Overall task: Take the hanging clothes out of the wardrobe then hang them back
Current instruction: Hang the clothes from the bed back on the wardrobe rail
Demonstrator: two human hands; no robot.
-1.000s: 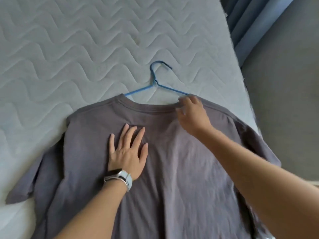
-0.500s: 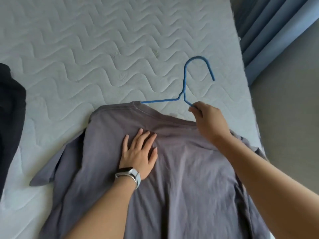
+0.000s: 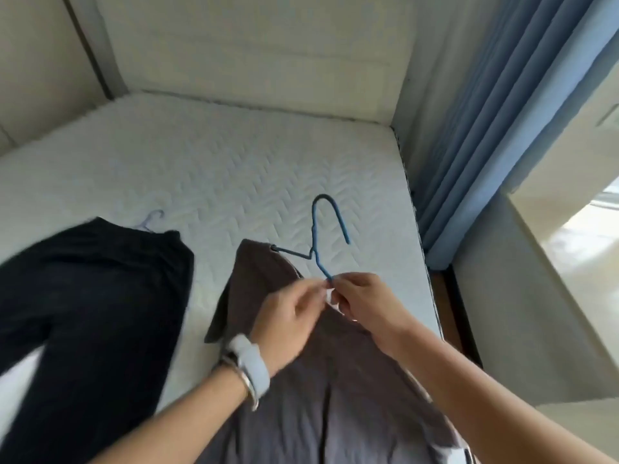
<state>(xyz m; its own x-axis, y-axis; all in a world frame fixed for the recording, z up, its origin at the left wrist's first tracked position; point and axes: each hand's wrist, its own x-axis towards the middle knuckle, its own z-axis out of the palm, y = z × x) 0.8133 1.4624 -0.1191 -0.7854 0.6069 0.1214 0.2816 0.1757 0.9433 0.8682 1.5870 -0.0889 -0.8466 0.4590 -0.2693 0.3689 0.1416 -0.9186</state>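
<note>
A grey T-shirt (image 3: 321, 390) lies on the white mattress (image 3: 217, 182), its collar end lifted. A blue wire hanger (image 3: 326, 226) sticks out of the collar with its hook up. My right hand (image 3: 365, 301) pinches the hanger's right arm where it leaves the collar. My left hand (image 3: 289, 316), with a pale watch on the wrist, pinches the collar fabric right beside it, fingertips almost touching the right hand. To the left lies a black garment (image 3: 83, 313) with a pale hanger hook (image 3: 152, 219) showing at its top.
The mattress fills a corner: a pale wall (image 3: 251, 51) behind and on the left. Blue curtains (image 3: 495, 135) hang along the right side of the bed. A light window ledge (image 3: 569, 249) and a strip of dark floor (image 3: 452, 316) lie to the right.
The view has tilted up, showing the wall and the black garment. My left hand left the shirt's chest and came up to the collar. The hanger and the collar end have risen off the mattress.
</note>
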